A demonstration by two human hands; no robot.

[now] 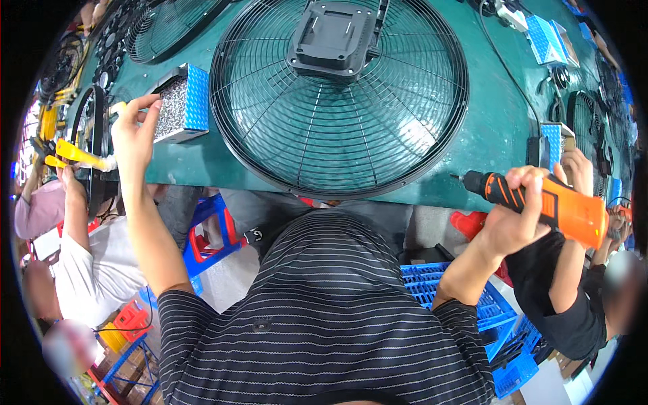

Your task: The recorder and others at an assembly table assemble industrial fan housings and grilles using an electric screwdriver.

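Note:
My right hand [518, 219] is wrapped round an orange and black cordless screwdriver [563, 206], its bit pointing left over the table edge. My left hand [138, 128] is raised beside a blue-and-white box [197, 101] of small metal screws. Its fingers are bent and thumb and forefinger come together; whatever they may pinch is too small to make out. Between my hands, a large round black fan grille [317, 142] lies on the green table [432, 182]. A black square motor housing [333, 39] sits on the grille's far part.
Another black grille [169, 30] lies at the far left. On the right stand a second blue box [552, 142] and a cable [506, 67]. A co-worker in white holds a yellow tool [77, 154] at left; another in black [560, 297] works close at right.

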